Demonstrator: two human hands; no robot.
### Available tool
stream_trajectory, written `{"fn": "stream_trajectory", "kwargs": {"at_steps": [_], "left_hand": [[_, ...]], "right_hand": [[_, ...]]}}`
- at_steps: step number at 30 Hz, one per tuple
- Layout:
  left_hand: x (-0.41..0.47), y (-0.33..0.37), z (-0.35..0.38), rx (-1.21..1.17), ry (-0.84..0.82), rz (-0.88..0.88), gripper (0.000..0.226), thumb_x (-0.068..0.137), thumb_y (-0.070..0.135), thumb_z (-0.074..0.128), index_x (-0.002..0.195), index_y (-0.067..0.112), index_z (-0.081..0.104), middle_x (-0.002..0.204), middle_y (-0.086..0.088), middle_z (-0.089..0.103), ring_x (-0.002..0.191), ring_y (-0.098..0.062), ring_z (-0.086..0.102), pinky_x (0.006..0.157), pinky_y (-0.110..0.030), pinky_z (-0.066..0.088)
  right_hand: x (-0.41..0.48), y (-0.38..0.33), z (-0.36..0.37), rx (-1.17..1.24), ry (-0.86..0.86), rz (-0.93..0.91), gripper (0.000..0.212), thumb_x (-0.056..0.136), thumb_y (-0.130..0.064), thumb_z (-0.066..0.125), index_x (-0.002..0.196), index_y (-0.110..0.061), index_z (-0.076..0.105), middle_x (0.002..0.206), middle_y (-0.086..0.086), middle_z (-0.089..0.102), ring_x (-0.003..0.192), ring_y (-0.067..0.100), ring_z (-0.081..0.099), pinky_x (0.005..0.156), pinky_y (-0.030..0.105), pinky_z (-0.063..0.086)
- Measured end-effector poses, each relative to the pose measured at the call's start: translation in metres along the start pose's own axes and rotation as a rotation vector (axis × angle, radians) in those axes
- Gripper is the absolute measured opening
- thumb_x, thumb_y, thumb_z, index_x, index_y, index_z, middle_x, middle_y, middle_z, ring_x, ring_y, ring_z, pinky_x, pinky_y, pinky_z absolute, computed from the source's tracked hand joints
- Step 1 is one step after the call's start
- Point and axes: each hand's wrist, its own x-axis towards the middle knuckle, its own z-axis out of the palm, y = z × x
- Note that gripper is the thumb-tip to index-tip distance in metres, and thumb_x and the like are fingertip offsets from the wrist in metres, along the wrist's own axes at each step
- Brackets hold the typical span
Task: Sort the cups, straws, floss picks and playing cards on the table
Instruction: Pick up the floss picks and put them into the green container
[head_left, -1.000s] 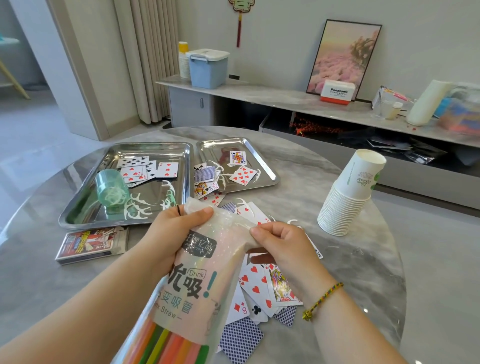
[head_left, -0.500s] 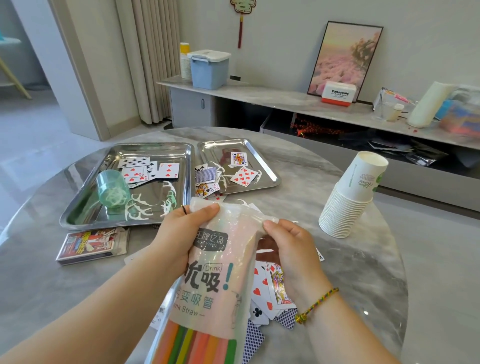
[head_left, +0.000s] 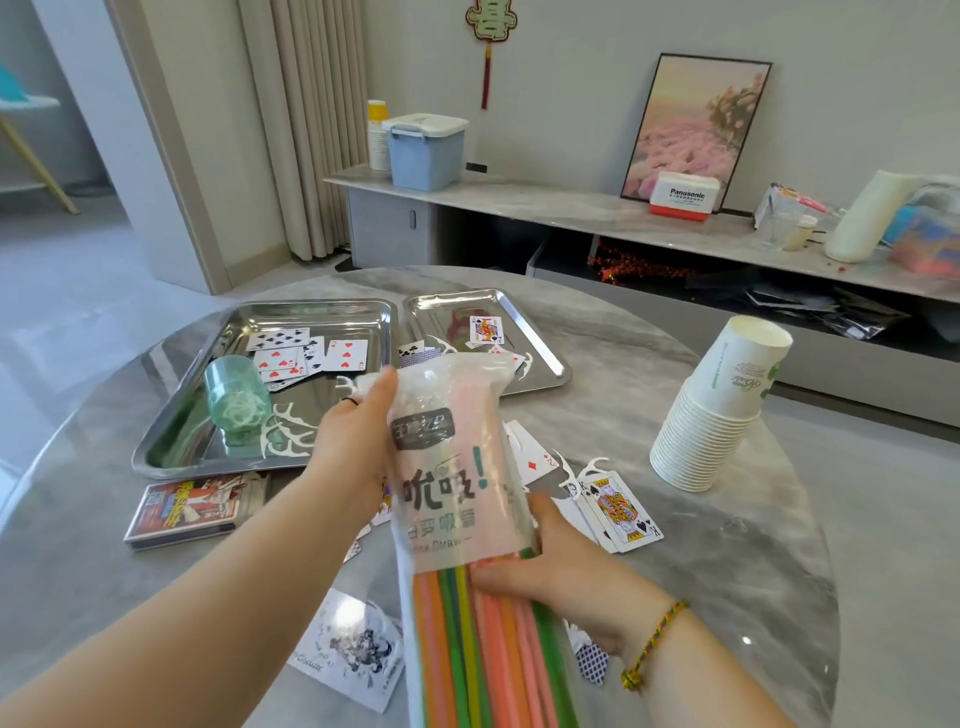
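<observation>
A translucent bag of coloured straws (head_left: 457, 499) stands upright above the table's middle. My left hand (head_left: 353, 447) grips its upper left side. My right hand (head_left: 540, 566) grips the bag lower down, around the straws. Loose playing cards (head_left: 621, 512) and white floss picks (head_left: 587, 470) lie on the table behind the bag. The large steel tray (head_left: 176, 421) at left holds cards, floss picks and a green plastic cup (head_left: 236, 402) on its side. The small steel tray (head_left: 540, 348) holds cards too. A tilted stack of paper cups (head_left: 717, 410) stands at right.
A card box (head_left: 192, 506) lies in front of the large tray. A joker card (head_left: 353, 649) lies near the table's front edge. The round marble table (head_left: 753, 545) ends close on the right. A low cabinet with boxes runs along the far wall.
My right hand has slid from the bag's top opening down to its middle. The bag has risen and moved right, and cards on the table behind it have come into view.
</observation>
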Motion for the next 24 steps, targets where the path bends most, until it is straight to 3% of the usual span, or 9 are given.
{"fn": "stream_trajectory", "kwargs": {"at_steps": [4, 6, 9, 11, 13, 16, 18, 20, 24], "left_hand": [[0.022, -0.007, 0.013, 0.104, -0.128, 0.048, 0.034, 0.097, 0.040, 0.028, 0.099, 0.016, 0.052, 0.087, -0.001, 0.061, 0.077, -0.014, 0.058, 0.074, -0.030, 0.048], [0.036, -0.018, 0.021, 0.443, -0.152, 0.124, 0.032, 0.096, 0.035, 0.034, 0.108, 0.015, 0.056, 0.097, -0.002, 0.062, 0.084, -0.018, 0.058, 0.081, -0.031, 0.045], [0.058, -0.035, 0.033, 0.969, -0.278, 0.312, 0.031, 0.096, 0.029, 0.040, 0.120, 0.018, 0.055, 0.108, -0.002, 0.059, 0.087, -0.018, 0.053, 0.071, -0.024, 0.040], [0.078, -0.043, 0.047, 1.250, -0.387, 0.455, 0.037, 0.097, 0.028, 0.037, 0.133, 0.021, 0.044, 0.132, 0.000, 0.049, 0.106, -0.019, 0.053, 0.084, -0.024, 0.041], [0.104, -0.051, 0.062, 1.430, -0.449, 0.562, 0.045, 0.097, 0.026, 0.037, 0.141, 0.020, 0.030, 0.147, 0.001, 0.034, 0.128, -0.019, 0.039, 0.102, -0.027, 0.032], [0.139, -0.063, 0.079, 1.629, -0.486, 0.577, 0.054, 0.096, 0.030, 0.037, 0.145, 0.017, 0.017, 0.152, -0.001, 0.020, 0.139, -0.018, 0.021, 0.113, -0.032, 0.015], [0.151, -0.070, 0.082, 1.710, -0.486, 0.575, 0.055, 0.097, 0.033, 0.034, 0.145, 0.018, 0.015, 0.153, 0.000, 0.018, 0.140, -0.016, 0.017, 0.114, -0.033, 0.009], [0.153, -0.073, 0.082, 1.703, -0.465, 0.591, 0.050, 0.097, 0.034, 0.033, 0.144, 0.021, 0.021, 0.151, 0.001, 0.025, 0.138, -0.016, 0.024, 0.112, -0.031, 0.016], [0.138, -0.068, 0.069, 1.638, -0.492, 0.635, 0.036, 0.098, 0.035, 0.030, 0.128, 0.026, 0.046, 0.128, 0.004, 0.053, 0.117, -0.019, 0.049, 0.091, -0.032, 0.040]], "right_hand": [[0.007, 0.003, -0.031, 0.226, 0.272, -0.053, 0.046, 0.055, -0.019, 0.076, 0.093, -0.018, 0.049, 0.081, 0.003, 0.066, 0.057, 0.008, 0.063, 0.056, 0.021, 0.053], [0.010, 0.003, -0.050, 0.333, 0.403, -0.090, 0.044, 0.057, -0.017, 0.077, 0.093, -0.016, 0.052, 0.079, 0.006, 0.067, 0.054, 0.009, 0.064, 0.052, 0.022, 0.054], [0.011, 0.004, -0.073, 0.439, 0.472, -0.102, 0.056, 0.048, -0.016, 0.085, 0.096, -0.014, 0.056, 0.075, 0.009, 0.069, 0.052, 0.012, 0.065, 0.046, 0.023, 0.053], [0.015, 0.006, -0.081, 0.461, 0.484, -0.074, 0.076, 0.034, -0.037, 0.088, 0.100, -0.013, 0.057, 0.077, 0.012, 0.071, 0.056, 0.018, 0.067, 0.045, 0.026, 0.053], [0.020, 0.012, -0.085, 0.457, 0.501, -0.044, 0.082, 0.034, -0.040, 0.085, 0.105, -0.010, 0.058, 0.080, 0.012, 0.071, 0.061, 0.022, 0.068, 0.048, 0.027, 0.052], [0.027, 0.017, -0.090, 0.384, 0.502, -0.039, 0.096, 0.018, -0.055, 0.085, 0.102, -0.016, 0.062, 0.083, 0.007, 0.074, 0.069, 0.020, 0.071, 0.058, 0.030, 0.052], [0.029, 0.019, -0.094, 0.355, 0.511, -0.041, 0.078, 0.035, -0.052, 0.079, 0.103, -0.018, 0.063, 0.081, 0.002, 0.074, 0.070, 0.018, 0.071, 0.065, 0.034, 0.049], [0.029, 0.019, -0.099, 0.338, 0.499, -0.026, 0.067, 0.040, -0.049, 0.076, 0.099, -0.019, 0.065, 0.075, -0.003, 0.074, 0.063, 0.012, 0.070, 0.064, 0.032, 0.046], [0.033, 0.025, -0.099, 0.282, 0.467, 0.027, 0.102, 0.003, -0.065, 0.079, 0.093, -0.020, 0.064, 0.079, 0.000, 0.074, 0.066, 0.015, 0.071, 0.062, 0.032, 0.049]]}}
